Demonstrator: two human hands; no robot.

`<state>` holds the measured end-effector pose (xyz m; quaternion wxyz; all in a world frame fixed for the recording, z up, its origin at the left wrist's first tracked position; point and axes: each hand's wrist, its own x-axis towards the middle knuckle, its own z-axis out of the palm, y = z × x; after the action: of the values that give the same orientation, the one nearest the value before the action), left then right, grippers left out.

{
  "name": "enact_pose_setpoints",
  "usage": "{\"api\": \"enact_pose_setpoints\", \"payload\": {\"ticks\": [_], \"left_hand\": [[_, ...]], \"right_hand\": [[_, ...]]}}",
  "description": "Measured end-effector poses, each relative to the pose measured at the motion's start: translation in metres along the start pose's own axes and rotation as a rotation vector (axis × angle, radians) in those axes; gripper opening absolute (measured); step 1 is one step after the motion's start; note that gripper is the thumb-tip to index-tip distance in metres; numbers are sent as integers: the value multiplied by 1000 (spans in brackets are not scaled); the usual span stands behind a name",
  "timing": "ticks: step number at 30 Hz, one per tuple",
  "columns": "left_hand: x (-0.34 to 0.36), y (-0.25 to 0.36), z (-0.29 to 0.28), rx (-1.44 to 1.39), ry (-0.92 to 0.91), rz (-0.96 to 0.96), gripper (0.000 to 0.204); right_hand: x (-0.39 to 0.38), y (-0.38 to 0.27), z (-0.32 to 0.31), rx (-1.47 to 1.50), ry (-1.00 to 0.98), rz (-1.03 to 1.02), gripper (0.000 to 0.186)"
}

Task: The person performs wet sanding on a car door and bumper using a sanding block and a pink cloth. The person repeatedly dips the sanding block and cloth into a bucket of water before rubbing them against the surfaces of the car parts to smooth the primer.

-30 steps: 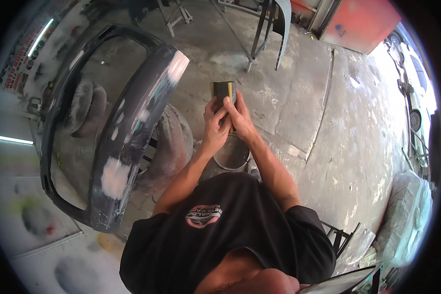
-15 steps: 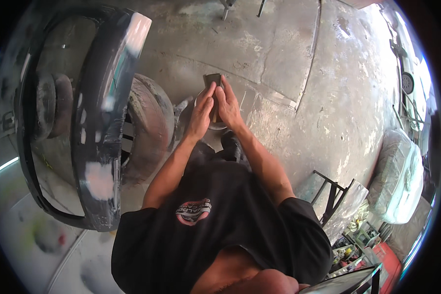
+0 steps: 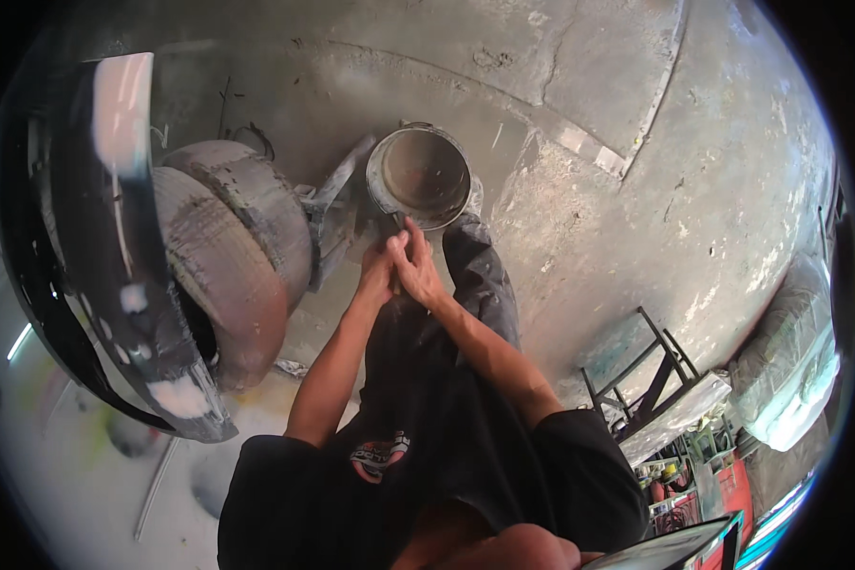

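My left hand [image 3: 377, 270] and my right hand [image 3: 416, 263] are pressed together in front of my body, just on the near side of a round bucket [image 3: 379, 190]. Both are closed around a folded piece of dark sandpaper [image 3: 398, 221], and only a narrow edge of it shows past my fingers. The right hand's fingers lie over the left's and cover most of the sheet. The bucket stands on the floor with a worn, stained rim. Its inside is murky grey-brown, and I cannot tell how full it is.
To the left, a dark car bumper [image 3: 114, 275] with pale filler patches leans beside stacked dusty tyres [image 3: 233, 223]. A grey stand leg [image 3: 337, 180] juts toward the bucket. A black metal frame [image 3: 651, 375] and a plastic-wrapped bundle [image 3: 788, 351] are at right, on stained concrete [image 3: 627, 256].
Both hands have drawn back toward my body, uncovering the bucket. The sandpaper, plainly visible before between the palms, is now mostly hidden. My view has shifted, moving the bumper leftward in it.
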<state>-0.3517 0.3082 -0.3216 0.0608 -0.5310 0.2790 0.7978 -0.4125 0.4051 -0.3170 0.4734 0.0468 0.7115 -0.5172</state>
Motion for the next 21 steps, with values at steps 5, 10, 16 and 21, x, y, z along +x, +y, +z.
{"api": "enact_pose_setpoints", "payload": {"ticks": [5, 10, 16, 21], "left_hand": [[126, -42, -46, 151, 175, -342, 54], [243, -59, -36, -36, 169, -378, 66], [371, -154, -130, 1099, 129, -39, 62], [437, -217, -129, 1335, 136, 364, 49]], "right_hand": [[84, 62, -28, -10, -220, 164, 100], [199, 179, -39, -94, 12, -47, 82], [309, 259, -12, -429, 186, 212, 85], [380, 317, -3, -793, 535, -120, 78]]}}
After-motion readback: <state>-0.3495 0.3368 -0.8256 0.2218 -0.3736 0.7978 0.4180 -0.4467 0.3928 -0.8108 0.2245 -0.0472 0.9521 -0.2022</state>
